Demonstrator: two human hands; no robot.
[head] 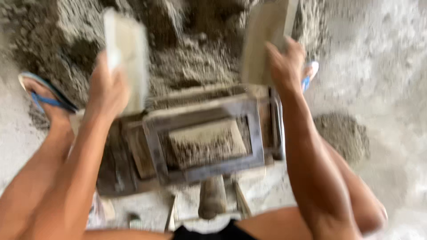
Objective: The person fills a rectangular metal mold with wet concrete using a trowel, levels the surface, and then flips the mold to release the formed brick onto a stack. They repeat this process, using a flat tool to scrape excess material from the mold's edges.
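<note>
A heap of damp grey mix (195, 62) fills the top of the view and spreads onto the pale floor (382, 89). A smaller pile (342, 135) lies on the floor to the right.

Below the heap sits a dark metal mould (204, 142), a rectangular frame with grey mix packed in its opening. A short wooden handle (212, 195) sticks out from its near side.

2 flat boards are held upright over the mould. The left board (126, 58), pale and blurred, stands above the mould's left end. The right board (264, 42), greyer, stands above its right end, against the heap.

The left hand (106, 89) has its fingers wrapped around the lower part of the left board. The right hand (287, 60) grips the right board's lower edge, fingers curled onto it.

2 feet in blue sandals flank the mould: the left (44, 100) far left, the right (309, 75) just behind the right hand.
</note>
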